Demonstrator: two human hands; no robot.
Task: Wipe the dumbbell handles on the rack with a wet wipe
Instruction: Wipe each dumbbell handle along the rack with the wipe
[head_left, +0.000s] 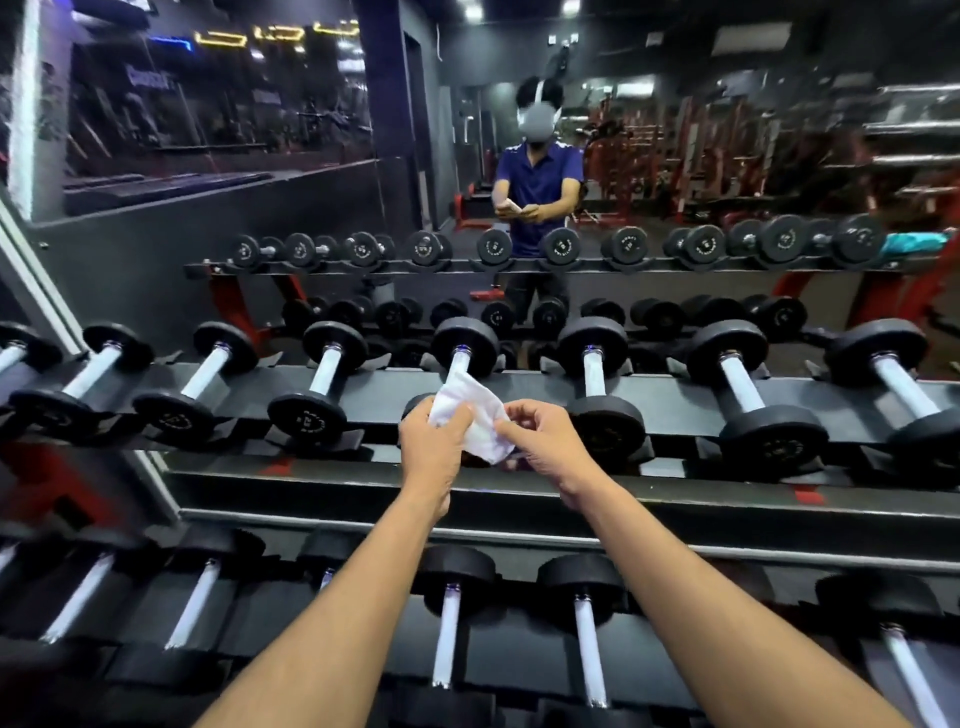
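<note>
Dim gym, ceiling-light glare, bowed, blurred edges.

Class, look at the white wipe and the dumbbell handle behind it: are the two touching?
Cannot tell. In the head view the wipe, held by both hands, overlaps the lower part of the handle, so neither contact nor a gap shows.

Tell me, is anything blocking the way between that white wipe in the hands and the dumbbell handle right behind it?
Nothing visible does. The left hand and right hand both pinch the wet wipe just in front of the handle of the middle dumbbell on the upper rack. The handle lies bare beyond the wipe's top edge.
</note>
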